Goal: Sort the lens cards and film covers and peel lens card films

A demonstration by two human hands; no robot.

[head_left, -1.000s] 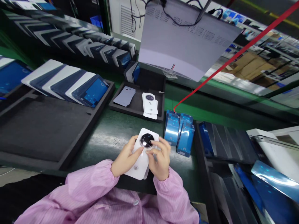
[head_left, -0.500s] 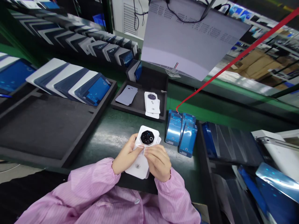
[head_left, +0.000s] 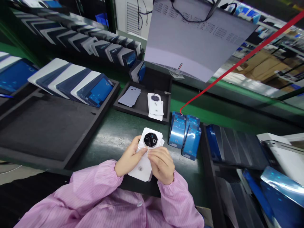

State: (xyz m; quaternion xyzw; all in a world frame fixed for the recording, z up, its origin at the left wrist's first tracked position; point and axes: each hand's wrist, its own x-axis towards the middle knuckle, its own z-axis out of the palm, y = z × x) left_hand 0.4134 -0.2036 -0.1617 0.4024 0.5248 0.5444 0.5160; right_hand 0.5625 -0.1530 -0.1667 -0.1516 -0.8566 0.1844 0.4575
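I hold a white phone back cover with a round black camera module over the green bench, close to my body. My left hand grips its left edge, thumb lying across the cover below the camera. My right hand holds the right side, its fingertips pinched at the cover just under the camera module. Both sleeves are pink. Whether a film sits between my fingers cannot be made out.
A black tray ahead holds a grey cover and a small stack of white covers. Blue-film packs stand to the right. A large black foam tray with leaning blue-filmed panels lies left; dark trays with blue sheets lie right.
My right hand slid down from beside the camera module to just below it, uncovering the lens. The cover stays between both hands; the view shifted slightly.
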